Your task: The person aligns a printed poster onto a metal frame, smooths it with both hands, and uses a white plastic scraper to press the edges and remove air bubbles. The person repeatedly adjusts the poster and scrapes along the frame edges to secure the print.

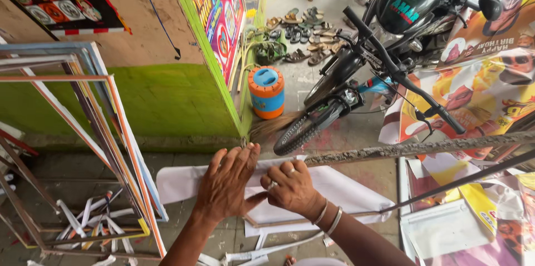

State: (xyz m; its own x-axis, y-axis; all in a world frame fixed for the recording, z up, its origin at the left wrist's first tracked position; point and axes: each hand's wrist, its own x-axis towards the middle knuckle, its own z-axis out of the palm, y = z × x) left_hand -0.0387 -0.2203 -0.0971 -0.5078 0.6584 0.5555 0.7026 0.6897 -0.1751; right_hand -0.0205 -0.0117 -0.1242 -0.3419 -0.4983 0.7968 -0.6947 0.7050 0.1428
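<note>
My left hand (227, 181) lies flat, fingers spread, on a white sheet (345, 188) stretched over a wooden frame edge (312, 218) on the floor. Beside it, my right hand (291, 185) is curled, with its fingers pressing the sheet. It wears rings and two bangles on the wrist. The hands touch each other. I cannot tell whether the right hand holds a small tool. A rough wooden stick (423, 147) runs from near the right hand toward the right edge.
Stacked empty frames (83, 132) lean at the left, with white scraps (95, 218) beneath. A green wall (167, 99) stands ahead. Beyond it are an orange and blue container (266, 92), a bicycle (356, 88), a motorcycle (412, 4), sandals (301, 26) and printed banners (479, 99).
</note>
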